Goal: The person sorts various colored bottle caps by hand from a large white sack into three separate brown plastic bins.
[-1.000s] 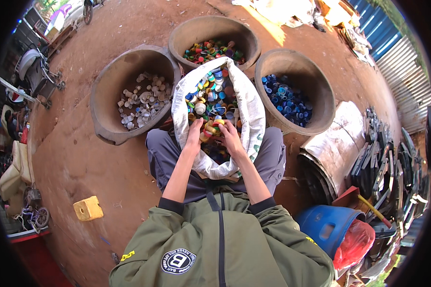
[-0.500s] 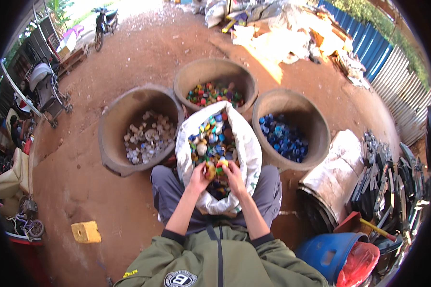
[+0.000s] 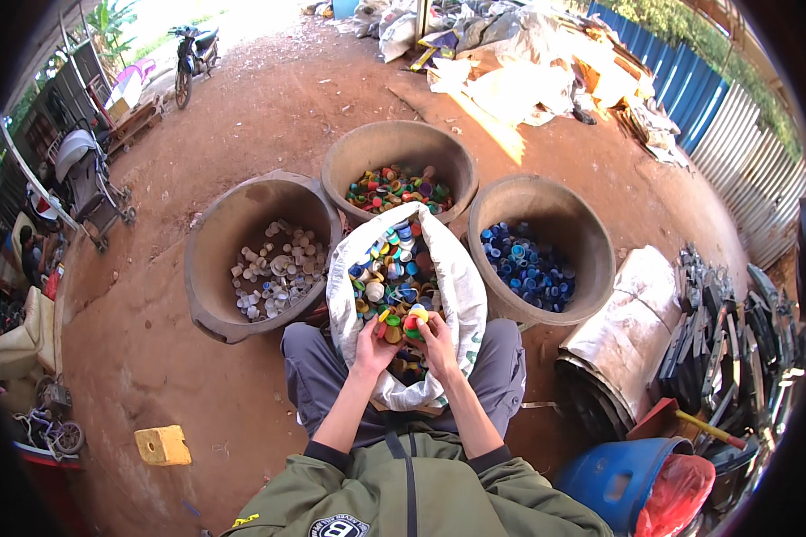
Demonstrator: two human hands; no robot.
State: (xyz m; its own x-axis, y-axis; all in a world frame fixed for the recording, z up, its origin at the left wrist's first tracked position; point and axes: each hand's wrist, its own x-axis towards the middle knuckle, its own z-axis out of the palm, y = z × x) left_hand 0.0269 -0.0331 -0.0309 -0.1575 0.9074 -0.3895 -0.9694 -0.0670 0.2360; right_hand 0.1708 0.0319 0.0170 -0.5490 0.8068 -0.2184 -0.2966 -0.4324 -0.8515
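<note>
Between my knees stands a white woven sack [image 3: 464, 304] with its mouth rolled open, full of mixed plastic bottle caps [image 3: 394, 268]. Over its near part, my left hand [image 3: 372, 347] is closed around several yellow and red caps [image 3: 389, 326]. Close beside it, my right hand [image 3: 437, 344] grips several caps [image 3: 414, 322] in red, green, yellow and white. Three brown tubs surround the sack: the left tub [image 3: 208, 268] holds white caps, the far tub [image 3: 336, 166] red, green and yellow ones, the right tub [image 3: 591, 215] blue ones.
A yellow block [image 3: 163, 445] lies on the dirt floor at left. To the right are a rolled sheet [image 3: 622, 313], stacked dark strips [image 3: 716, 349] and a blue barrel [image 3: 613, 483] with a red bag. A stroller [image 3: 85, 174], a motorbike [image 3: 193, 58] and piled sacks [image 3: 510, 63] stand farther off.
The tubs and sack sit slightly lower in the picture. My hands stay over the sack, and more red and green caps now show between my fingers.
</note>
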